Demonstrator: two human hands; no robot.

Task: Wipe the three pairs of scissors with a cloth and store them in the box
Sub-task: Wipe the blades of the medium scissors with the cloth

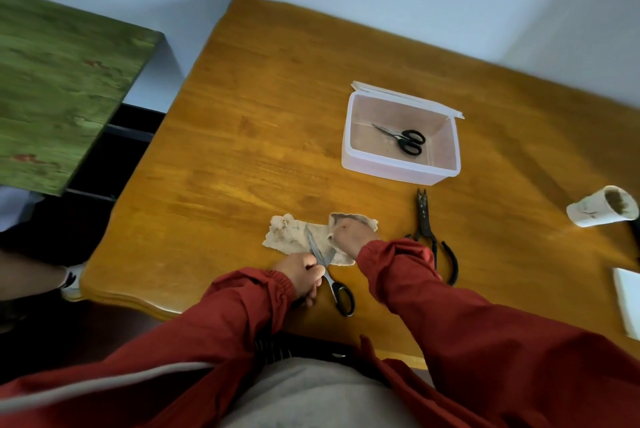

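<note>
Over the wooden desk [263,136], the left hand [303,277] grips the black-handled scissors [341,292] near the pivot, fingers [310,268] curled round them. Their grey blades are spread open on the pale, stained cloth [285,237]. The right hand [349,233] bunches the cloth's right end in curled fingers. Just to the right lie the dark, rusty-looking shears [427,233]. The small scissors [403,140], also black-handled, lie inside the translucent box [398,175], whose lid [408,96] is open.
</note>
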